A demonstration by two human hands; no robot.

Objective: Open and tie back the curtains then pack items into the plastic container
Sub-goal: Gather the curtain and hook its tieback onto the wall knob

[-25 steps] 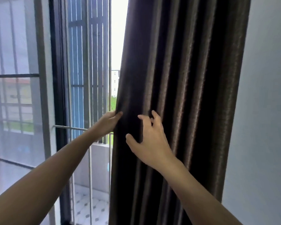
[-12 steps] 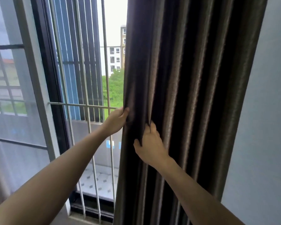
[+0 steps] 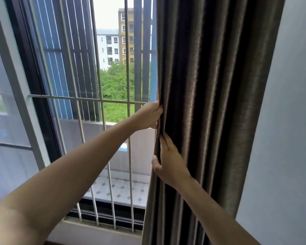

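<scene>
Curtain (image 3: 210,103) of dark brown, heavy cloth hangs in deep upright folds on the right side of the window, gathered into a thick bunch between the open window and the pale wall (image 3: 290,121) at the far right. Its left edge runs almost straight down the middle of the view, and both hands hold it there.

The left hand (image 3: 149,117) reaches in from the lower left on a long bare forearm and is closed round the curtain's left edge, thumb on the near side of the cloth, the other fingers wrapped behind the edge and mostly hidden by it. The right hand (image 3: 168,162) comes up from the lower right and sits just below the left one on the same edge, apart from it by a short stretch of fold. Its thumb presses against the outer edge and its fingers are curled into the pleats, pinching a fold between them; the fingertips are buried in the cloth.

Left of the curtain the window stands uncovered. Pale metal window bars (image 3: 102,103), upright with one crossbar at about the height of the left hand, run across the opening. At the far left is a grey window frame (image 3: 16,85) with glass. Beyond the bars lie a tiled balcony floor (image 3: 120,190), blue vertical slats (image 3: 64,59), green trees (image 3: 113,82) and apartment blocks (image 3: 117,41) in the distance
</scene>
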